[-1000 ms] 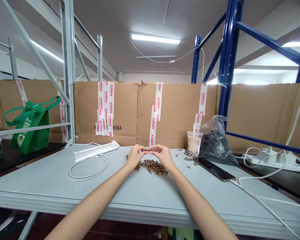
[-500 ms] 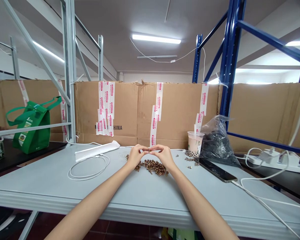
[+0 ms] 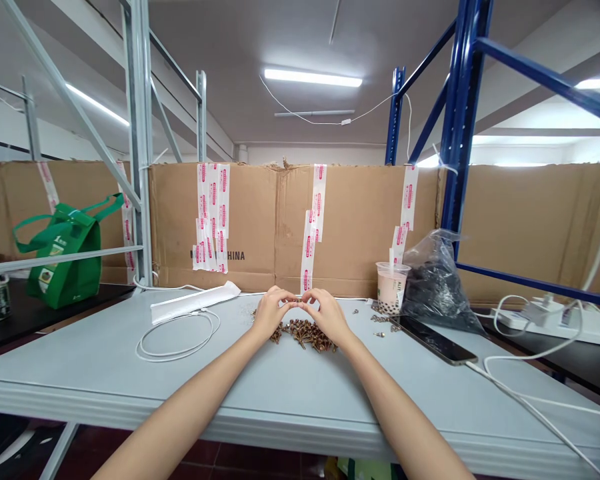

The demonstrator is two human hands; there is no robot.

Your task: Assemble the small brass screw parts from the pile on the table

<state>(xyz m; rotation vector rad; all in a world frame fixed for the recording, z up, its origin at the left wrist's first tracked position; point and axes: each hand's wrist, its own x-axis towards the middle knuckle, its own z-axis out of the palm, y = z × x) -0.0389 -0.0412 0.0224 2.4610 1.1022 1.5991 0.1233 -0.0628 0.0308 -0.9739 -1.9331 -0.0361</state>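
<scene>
My left hand (image 3: pixel 270 313) and my right hand (image 3: pixel 327 315) meet above the far edge of a heap of bronze-coloured screws (image 3: pixel 305 335), and the heap lies on a pale grey table (image 3: pixel 260 387). Between their fingertips is a tiny dark metal piece, probably a small screw (image 3: pixel 297 301). It is mostly hidden by the fingers. A few loose screws (image 3: pixel 383 319) are scattered to the right of my right hand.
A black phone (image 3: pixel 435 340) lies right of the hands, with a white cable running off the table. Behind it stand a milk tea cup (image 3: pixel 393 287) and a black-filled plastic bag (image 3: pixel 435 287). A coiled white cable (image 3: pixel 175 340) and a white paper strip (image 3: pixel 195 302) lie left, before a cardboard wall.
My hands have drawn slightly closer around the small piece, and the fingertips stay together. The whole view has shifted slightly as my head moved.
</scene>
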